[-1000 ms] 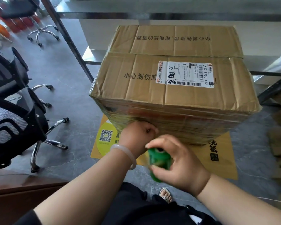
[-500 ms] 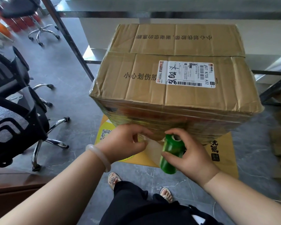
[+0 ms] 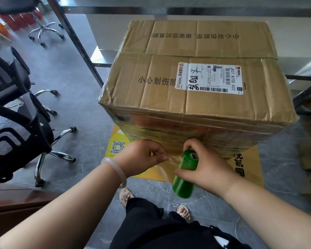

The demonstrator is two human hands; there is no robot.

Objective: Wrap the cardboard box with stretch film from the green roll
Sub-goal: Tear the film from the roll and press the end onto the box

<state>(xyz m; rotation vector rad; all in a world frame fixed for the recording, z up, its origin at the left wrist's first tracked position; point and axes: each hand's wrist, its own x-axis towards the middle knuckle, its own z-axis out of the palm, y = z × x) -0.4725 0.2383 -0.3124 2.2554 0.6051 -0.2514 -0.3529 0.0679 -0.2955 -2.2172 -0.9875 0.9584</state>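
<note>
Presently the left hand (image 3: 142, 155) pinches clear stretch film (image 3: 173, 161) just left of the tilted green plastic roll (image 3: 184, 184) that the right hand (image 3: 210, 166) grips.

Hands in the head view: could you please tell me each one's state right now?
Left hand: closed, pinching the loose end of the stretch film.
Right hand: closed, gripping the green roll.

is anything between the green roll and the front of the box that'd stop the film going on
Nothing visible. The right hand holds the green roll close to the near side of the cardboard box; the left hand pinches the stretch film running from it.
</note>
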